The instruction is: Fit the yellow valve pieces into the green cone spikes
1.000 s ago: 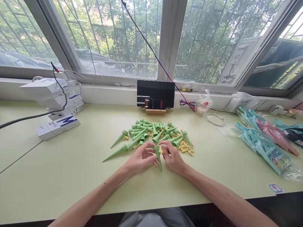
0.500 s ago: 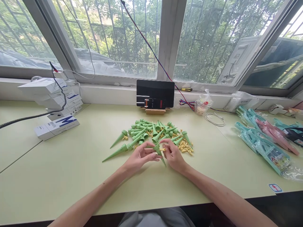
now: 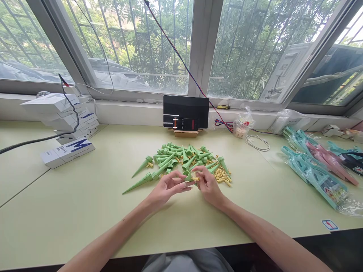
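My left hand (image 3: 172, 185) is closed around a green plastic watering spike (image 3: 187, 174), whose hollow round end faces up toward me. Most of its pointed shaft is hidden behind my fingers. My right hand (image 3: 208, 183) pinches a small yellow plastic tube (image 3: 195, 178) against the side of that spike; I cannot tell whether the tube sits in it. Beyond both hands lies a heap of green spikes (image 3: 170, 155). Loose yellow tubes (image 3: 222, 176) are scattered at the heap's right side. One long green spike (image 3: 137, 184) points toward the left.
White boxes (image 3: 68, 151) are stacked at the left with a black cable over them. A dark tablet (image 3: 185, 107) with a phone (image 3: 185, 124) before it stands at the back. A plastic bag (image 3: 242, 124), a coiled white cable (image 3: 257, 143) and bagged teal items (image 3: 314, 173) lie right.
The green spike has tilted, so its open end now shows more and its tip has gone behind my fingers. The yellow tube has shifted slightly right. Both hands stay in nearly the same place.
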`<state>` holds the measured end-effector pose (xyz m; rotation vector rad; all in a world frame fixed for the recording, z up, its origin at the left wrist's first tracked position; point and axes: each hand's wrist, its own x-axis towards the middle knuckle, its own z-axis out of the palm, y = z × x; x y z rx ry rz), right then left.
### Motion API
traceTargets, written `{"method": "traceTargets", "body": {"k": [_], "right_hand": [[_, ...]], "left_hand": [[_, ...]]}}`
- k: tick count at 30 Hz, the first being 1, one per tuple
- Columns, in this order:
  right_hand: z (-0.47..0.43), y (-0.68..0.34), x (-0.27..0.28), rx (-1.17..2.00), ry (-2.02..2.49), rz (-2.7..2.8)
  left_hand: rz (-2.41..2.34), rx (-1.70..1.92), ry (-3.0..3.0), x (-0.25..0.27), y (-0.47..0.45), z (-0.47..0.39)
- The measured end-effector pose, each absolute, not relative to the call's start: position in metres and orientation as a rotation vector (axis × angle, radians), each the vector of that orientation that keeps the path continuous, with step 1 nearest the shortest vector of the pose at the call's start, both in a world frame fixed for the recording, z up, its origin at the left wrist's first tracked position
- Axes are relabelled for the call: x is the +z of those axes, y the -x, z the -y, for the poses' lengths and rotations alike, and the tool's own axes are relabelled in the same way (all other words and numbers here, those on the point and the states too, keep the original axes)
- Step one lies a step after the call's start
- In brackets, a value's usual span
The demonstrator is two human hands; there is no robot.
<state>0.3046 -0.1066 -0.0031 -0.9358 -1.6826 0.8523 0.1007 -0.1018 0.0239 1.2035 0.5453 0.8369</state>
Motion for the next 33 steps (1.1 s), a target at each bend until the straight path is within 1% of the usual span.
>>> {"method": "traceTargets", "body": {"k": [6, 11, 21, 28, 33], "right_hand": [[0.110, -0.303, -0.003, 0.804, 0.980, 1.726], [0.110, -0.302, -0.006, 0.763, 0.997, 1.713], [0.107, -0.304, -0.004, 0.654, 0.948, 1.792], [0.108, -0.305, -0.005, 0.677, 0.878, 1.869], [0.109, -0.305, -0.003, 0.676, 0.873, 1.882]], "left_hand": [[-0.667, 0.899, -1.308, 0.030, -0.106, 0.103], [-0.670, 0.929, -1.287, 0.037, -0.110, 0.106], [-0.817, 0.963, -1.298, 0.032, -0.106, 0.100], [-0.797, 0.742, -1.378, 0.035, -0.107, 0.101], [-0.809, 0.686, -1.334, 0.032, -0.104, 0.099]]}}
